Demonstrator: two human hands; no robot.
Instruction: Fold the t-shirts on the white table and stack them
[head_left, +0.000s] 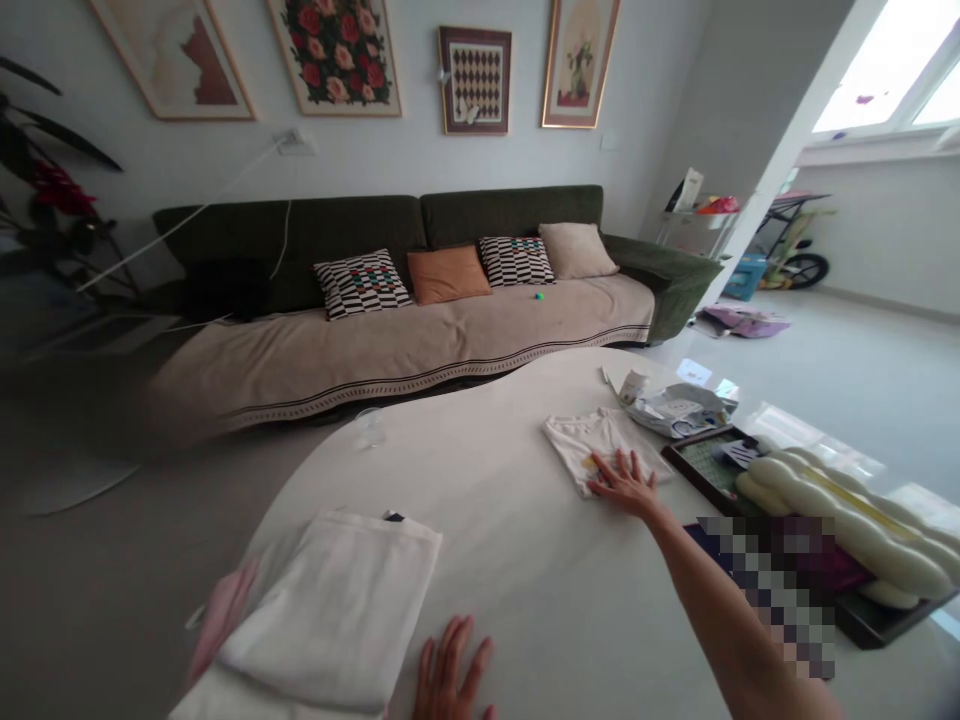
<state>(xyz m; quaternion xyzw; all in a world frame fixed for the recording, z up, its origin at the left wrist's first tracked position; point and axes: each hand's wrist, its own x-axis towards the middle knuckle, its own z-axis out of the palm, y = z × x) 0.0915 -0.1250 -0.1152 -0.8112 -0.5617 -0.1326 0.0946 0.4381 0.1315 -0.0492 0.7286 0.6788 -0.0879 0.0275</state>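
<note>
Folded T-shirt (585, 440): right hand (626, 485) pressing flat on it, fingers spread, gripping nothing; left hand (450, 672) lying open on surface (517, 560) beside white cloth (337, 610); even palm pressure advisable.

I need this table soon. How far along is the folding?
Done: a folded white cloth lies at the near edge. In hand: the right hand lies flat on a folded white T-shirt; the left hand rests beside the cloth. Left: no unfolded clothes show on the table.
</note>
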